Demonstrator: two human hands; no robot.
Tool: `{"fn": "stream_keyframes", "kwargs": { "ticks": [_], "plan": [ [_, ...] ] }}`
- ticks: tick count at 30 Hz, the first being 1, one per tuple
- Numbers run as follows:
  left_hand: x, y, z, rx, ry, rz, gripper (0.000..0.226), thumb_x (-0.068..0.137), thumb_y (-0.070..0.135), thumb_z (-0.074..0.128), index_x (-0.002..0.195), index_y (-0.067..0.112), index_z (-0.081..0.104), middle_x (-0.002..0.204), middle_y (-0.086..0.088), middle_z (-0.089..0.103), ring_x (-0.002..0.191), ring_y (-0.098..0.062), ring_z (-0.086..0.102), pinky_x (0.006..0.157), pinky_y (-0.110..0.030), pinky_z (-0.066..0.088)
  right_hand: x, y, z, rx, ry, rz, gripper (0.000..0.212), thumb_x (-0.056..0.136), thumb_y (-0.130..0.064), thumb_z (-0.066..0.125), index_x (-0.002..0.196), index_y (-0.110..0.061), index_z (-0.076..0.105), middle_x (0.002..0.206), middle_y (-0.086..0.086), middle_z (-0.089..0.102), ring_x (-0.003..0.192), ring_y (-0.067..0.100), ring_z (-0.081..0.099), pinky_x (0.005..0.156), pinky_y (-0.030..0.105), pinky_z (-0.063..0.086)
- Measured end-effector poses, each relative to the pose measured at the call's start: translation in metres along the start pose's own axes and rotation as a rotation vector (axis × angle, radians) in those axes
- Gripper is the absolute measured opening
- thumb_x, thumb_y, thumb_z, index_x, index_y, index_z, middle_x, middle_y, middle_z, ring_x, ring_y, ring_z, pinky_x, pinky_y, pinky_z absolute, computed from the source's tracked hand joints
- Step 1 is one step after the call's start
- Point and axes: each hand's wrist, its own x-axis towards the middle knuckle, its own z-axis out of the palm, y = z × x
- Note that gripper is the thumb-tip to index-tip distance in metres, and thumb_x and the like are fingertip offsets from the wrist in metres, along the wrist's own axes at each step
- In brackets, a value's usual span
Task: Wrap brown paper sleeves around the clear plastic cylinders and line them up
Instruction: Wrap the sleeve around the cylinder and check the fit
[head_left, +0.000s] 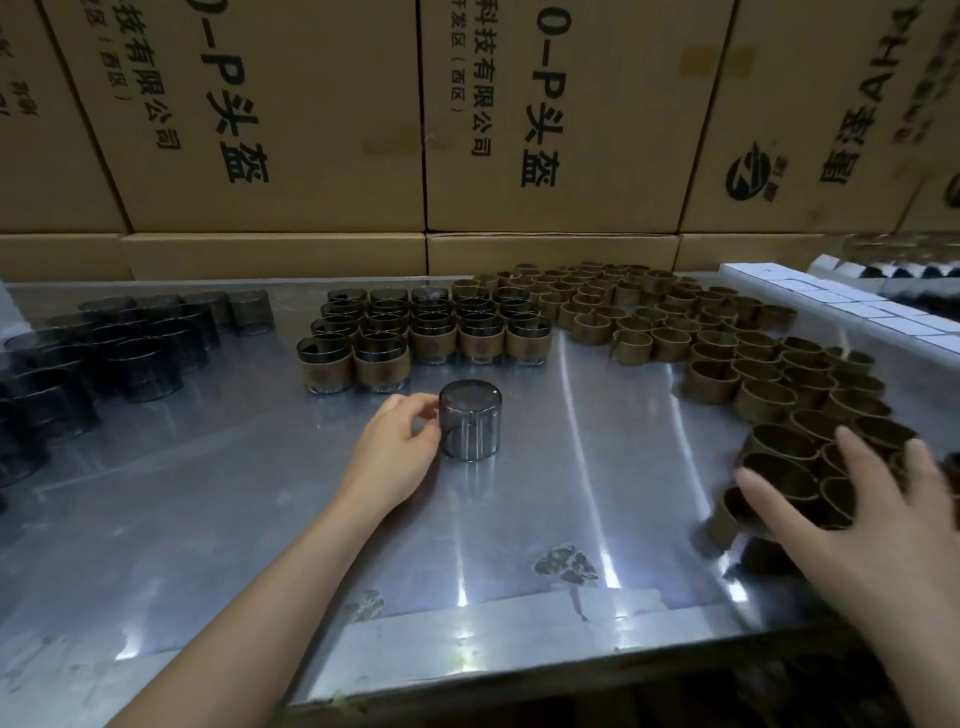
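The left hand (399, 448) curls its thumb and fingers around a bare clear cylinder (470, 427) standing upright mid-table (208, 519), just in front of the sleeved rows (423, 338). The right hand (852, 525), fingers spread wide and blurred, hovers over the loose brown paper sleeves (779, 457) on the right, gripping nothing.

A shiny, reflective metal-topped table (545, 519) carries everything. One bare smoky clear plastic cylinder (470, 427) stands upright near its middle. Behind it stand rows of cylinders wrapped in brown paper sleeves (423, 338), touching one another. On the left sits a cluster of unwrapped dark clear cylinders (104, 353). On the right spreads a crowd of empty brown paper sleeve rings (727, 353). White flat boxes (831, 301) line the far right edge
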Motion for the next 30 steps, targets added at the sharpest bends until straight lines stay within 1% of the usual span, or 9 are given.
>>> {"fn": "stream_keyframes", "kwargs": {
  "ticks": [3,11,14,16,18,21,23,26,30],
  "plan": [
    [-0.001,0.001,0.000,0.009,-0.004,0.005,0.029,0.096,0.012,0.049,0.121,0.019,0.061,0.106,0.004,0.051,0.090,-0.012,0.049,0.080,-0.022,0.033,0.021,-0.001,0.009,-0.066,-0.143,0.000,0.114,0.048,-0.097,0.028,0.148,-0.045,0.015,0.161,-0.001,0.005,0.144,0.039,0.012,0.111,0.061,0.022],
    [0.000,0.000,-0.001,0.009,-0.023,-0.007,0.031,0.095,0.013,0.050,0.124,0.021,0.060,0.112,0.002,0.053,0.085,-0.013,0.051,0.079,-0.024,0.036,0.042,-0.061,0.034,-0.055,-0.142,-0.204,0.082,0.079,-0.078,0.039,0.148,-0.036,0.027,0.160,0.002,0.015,0.144,0.037,0.013,0.110,0.054,0.025],
    [0.000,0.000,-0.001,0.009,-0.028,-0.007,0.031,0.095,0.014,0.050,0.124,0.021,0.060,0.113,0.002,0.053,0.088,-0.015,0.053,0.080,-0.025,0.037,0.056,-0.082,0.043,-0.004,-0.152,-0.322,0.073,0.087,-0.071,0.036,0.147,-0.031,0.035,0.158,0.003,0.021,0.145,0.032,0.010,0.115,0.049,0.016],
    [0.000,0.000,-0.001,0.002,-0.028,-0.010,0.031,0.096,0.014,0.050,0.124,0.021,0.060,0.113,0.001,0.054,0.087,-0.014,0.053,0.080,-0.024,0.037,0.063,-0.088,0.044,0.099,-0.038,-0.421,0.062,0.092,-0.062,0.037,0.140,-0.025,0.047,0.153,0.005,0.034,0.144,0.028,0.018,0.117,0.047,0.015],
    [0.000,0.000,-0.001,0.001,-0.025,-0.015,0.031,0.096,0.014,0.050,0.124,0.022,0.059,0.114,0.002,0.053,0.086,-0.013,0.053,0.079,-0.023,0.036,0.073,-0.082,0.038,0.176,0.246,-0.449,0.053,0.095,-0.056,0.038,0.128,-0.020,0.058,0.138,0.008,0.052,0.135,0.029,0.034,0.112,0.050,0.025],
    [0.001,0.000,0.000,0.002,-0.024,-0.013,0.031,0.096,0.014,0.050,0.124,0.022,0.059,0.113,0.003,0.053,0.086,-0.013,0.053,0.079,-0.023,0.036,0.100,-0.056,0.018,0.159,0.509,-0.285,0.053,0.093,-0.054,0.037,0.122,-0.018,0.062,0.138,0.011,0.051,0.134,0.035,0.031,0.112,0.053,0.021],
    [0.001,0.000,0.000,-0.001,-0.029,-0.011,0.032,0.096,0.013,0.049,0.125,0.022,0.059,0.114,0.002,0.053,0.089,-0.014,0.053,0.080,-0.024,0.038,0.126,-0.036,0.006,0.067,0.380,-0.151,0.056,0.094,-0.056,0.038,0.134,-0.020,0.053,0.151,0.011,0.036,0.140,0.040,0.019,0.114,0.057,0.012],
    [0.001,-0.001,0.000,-0.002,-0.037,-0.009,0.033,0.095,0.012,0.049,0.125,0.022,0.059,0.115,0.002,0.054,0.089,-0.014,0.052,0.081,-0.026,0.040,0.160,-0.018,0.002,-0.115,0.046,-0.064,0.068,0.092,-0.066,0.034,0.148,-0.027,0.034,0.158,0.009,0.020,0.142,0.045,0.012,0.114,0.057,0.016],
    [0.003,-0.003,0.001,0.013,-0.032,0.008,0.031,0.096,0.013,0.050,0.123,0.025,0.060,0.112,0.003,0.055,0.081,-0.010,0.049,0.077,-0.025,0.037,0.185,-0.020,0.008,-0.265,-0.154,-0.070,0.076,0.085,-0.077,0.033,0.148,-0.034,0.030,0.157,0.009,0.024,0.141,0.043,0.015,0.114,0.051,0.013]
  ]
}}
